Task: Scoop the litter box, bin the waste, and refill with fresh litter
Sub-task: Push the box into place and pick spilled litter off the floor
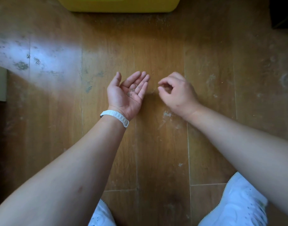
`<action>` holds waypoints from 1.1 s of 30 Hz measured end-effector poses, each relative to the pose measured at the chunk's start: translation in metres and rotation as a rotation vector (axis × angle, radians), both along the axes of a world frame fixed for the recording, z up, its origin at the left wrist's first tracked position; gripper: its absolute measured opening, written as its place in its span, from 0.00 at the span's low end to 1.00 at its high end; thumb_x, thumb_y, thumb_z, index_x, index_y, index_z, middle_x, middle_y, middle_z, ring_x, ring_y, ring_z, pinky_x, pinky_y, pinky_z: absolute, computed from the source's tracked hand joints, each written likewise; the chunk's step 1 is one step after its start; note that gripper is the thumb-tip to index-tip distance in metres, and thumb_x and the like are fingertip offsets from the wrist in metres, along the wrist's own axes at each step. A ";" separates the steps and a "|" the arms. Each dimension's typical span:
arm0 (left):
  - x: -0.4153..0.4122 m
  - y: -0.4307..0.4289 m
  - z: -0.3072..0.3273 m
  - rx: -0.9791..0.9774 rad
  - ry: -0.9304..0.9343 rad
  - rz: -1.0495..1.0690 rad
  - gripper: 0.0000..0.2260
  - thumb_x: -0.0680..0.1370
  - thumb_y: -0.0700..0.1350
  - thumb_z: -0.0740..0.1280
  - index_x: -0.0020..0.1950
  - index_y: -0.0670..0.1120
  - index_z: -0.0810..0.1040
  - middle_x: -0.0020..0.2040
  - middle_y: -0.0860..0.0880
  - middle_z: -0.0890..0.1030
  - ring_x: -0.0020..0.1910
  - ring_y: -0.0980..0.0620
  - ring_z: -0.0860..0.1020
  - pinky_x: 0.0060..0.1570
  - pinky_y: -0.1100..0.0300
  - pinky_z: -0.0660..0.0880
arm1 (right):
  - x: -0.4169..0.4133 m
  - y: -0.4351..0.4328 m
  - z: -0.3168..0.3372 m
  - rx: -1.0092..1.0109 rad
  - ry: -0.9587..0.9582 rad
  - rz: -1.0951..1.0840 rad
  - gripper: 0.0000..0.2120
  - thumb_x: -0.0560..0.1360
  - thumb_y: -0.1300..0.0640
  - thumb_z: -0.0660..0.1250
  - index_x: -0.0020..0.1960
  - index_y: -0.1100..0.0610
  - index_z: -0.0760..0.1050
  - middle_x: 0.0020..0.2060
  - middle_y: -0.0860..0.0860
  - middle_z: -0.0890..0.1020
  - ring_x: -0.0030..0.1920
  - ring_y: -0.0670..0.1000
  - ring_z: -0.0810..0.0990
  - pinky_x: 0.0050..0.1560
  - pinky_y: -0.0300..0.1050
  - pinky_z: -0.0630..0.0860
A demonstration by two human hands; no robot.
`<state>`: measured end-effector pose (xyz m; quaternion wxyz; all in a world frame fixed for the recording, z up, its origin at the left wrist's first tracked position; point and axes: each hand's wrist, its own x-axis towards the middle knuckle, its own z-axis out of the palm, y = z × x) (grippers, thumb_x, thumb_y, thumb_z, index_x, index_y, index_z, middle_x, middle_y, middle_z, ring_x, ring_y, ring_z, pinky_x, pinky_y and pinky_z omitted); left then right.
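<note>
Litter granules (132,91) in upturned left hand (122,97); right hand (177,93) curled, palm down.

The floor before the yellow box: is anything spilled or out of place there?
Yes. Loose litter grains lie in the upturned left hand, and a few specks dot the wooden floor before the yellow box, outside it. The right hand curls beside them.
</note>
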<state>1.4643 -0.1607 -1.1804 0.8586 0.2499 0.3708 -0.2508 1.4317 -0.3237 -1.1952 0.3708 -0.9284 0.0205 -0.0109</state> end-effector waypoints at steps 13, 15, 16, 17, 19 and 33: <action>-0.005 -0.008 -0.002 0.017 0.028 0.000 0.26 0.82 0.55 0.56 0.52 0.33 0.80 0.54 0.36 0.83 0.55 0.40 0.82 0.58 0.53 0.77 | 0.006 -0.041 -0.043 -0.165 0.070 -0.024 0.24 0.72 0.49 0.73 0.62 0.62 0.78 0.44 0.56 0.74 0.47 0.55 0.75 0.52 0.39 0.68; -0.005 -0.010 -0.003 0.014 0.028 -0.005 0.26 0.82 0.55 0.56 0.51 0.33 0.80 0.53 0.36 0.83 0.55 0.40 0.82 0.56 0.53 0.78 | 0.005 -0.039 -0.048 -0.173 0.011 -0.027 0.21 0.72 0.51 0.73 0.59 0.63 0.80 0.41 0.56 0.75 0.43 0.55 0.75 0.47 0.41 0.69; -0.004 -0.012 -0.004 0.012 0.028 -0.008 0.26 0.82 0.55 0.56 0.51 0.33 0.80 0.53 0.36 0.83 0.54 0.39 0.82 0.55 0.53 0.79 | 0.005 -0.038 -0.049 -0.175 -0.018 -0.029 0.19 0.72 0.52 0.73 0.57 0.63 0.81 0.39 0.56 0.75 0.41 0.56 0.75 0.45 0.41 0.69; -0.004 -0.012 -0.006 0.011 0.028 -0.012 0.26 0.82 0.55 0.56 0.50 0.33 0.81 0.53 0.36 0.83 0.54 0.39 0.83 0.54 0.53 0.79 | 0.005 -0.037 -0.051 -0.172 -0.046 -0.033 0.16 0.72 0.53 0.73 0.55 0.63 0.82 0.38 0.56 0.76 0.40 0.56 0.75 0.44 0.40 0.68; -0.003 -0.014 -0.008 0.009 0.031 -0.016 0.27 0.82 0.56 0.56 0.48 0.33 0.82 0.53 0.36 0.83 0.54 0.39 0.83 0.52 0.53 0.80 | 0.006 -0.033 -0.052 -0.155 -0.086 -0.042 0.11 0.72 0.56 0.72 0.51 0.62 0.83 0.36 0.56 0.77 0.38 0.57 0.76 0.43 0.37 0.66; 0.000 -0.012 -0.008 0.009 0.028 -0.006 0.26 0.82 0.56 0.56 0.52 0.33 0.80 0.53 0.36 0.83 0.54 0.40 0.83 0.54 0.53 0.79 | 0.011 -0.027 -0.055 -0.232 -0.205 0.073 0.08 0.75 0.63 0.68 0.37 0.63 0.77 0.35 0.56 0.77 0.37 0.58 0.76 0.43 0.44 0.69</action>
